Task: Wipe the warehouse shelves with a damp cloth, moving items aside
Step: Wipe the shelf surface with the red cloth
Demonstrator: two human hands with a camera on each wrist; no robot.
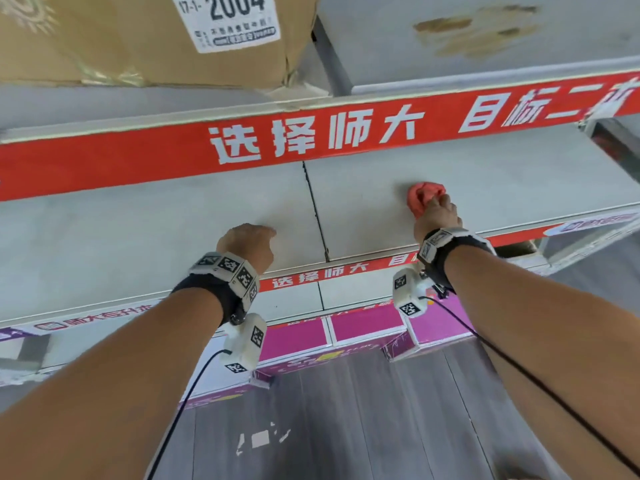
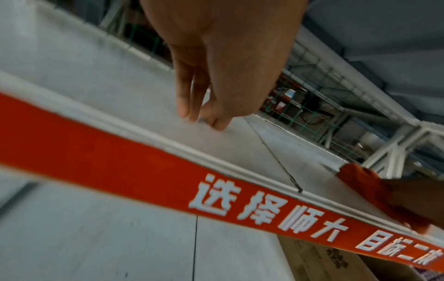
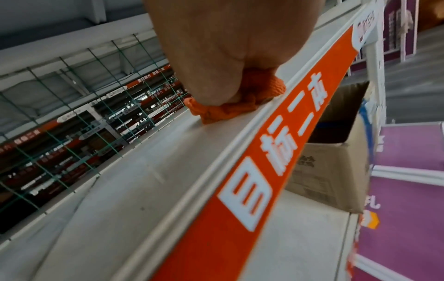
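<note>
Orange-red and bunched into a wad, the cloth (image 1: 425,197) sits on the grey shelf (image 1: 173,216), right of the dark seam (image 1: 315,209) between its two panels. The right hand (image 1: 437,213) grips the cloth from above with its fingers curled round it; the right wrist view shows the heel of that hand pressing the knitted fabric (image 3: 230,106) down close to the shelf's front lip. The left hand (image 1: 247,245) is on the same shelf, left of the seam and well apart from the cloth, holding nothing. In the left wrist view its fingers (image 2: 185,91) hang straight and close together, their tips at the shelf surface; whether they touch it is unclear through the blur. A red banner (image 1: 138,157) with white characters runs along the front edge of the shelf above, where a cardboard box (image 1: 131,46) bearing a white label stands at the left. Below, an open cardboard carton (image 3: 336,171) sits on a lower shelf.
</note>
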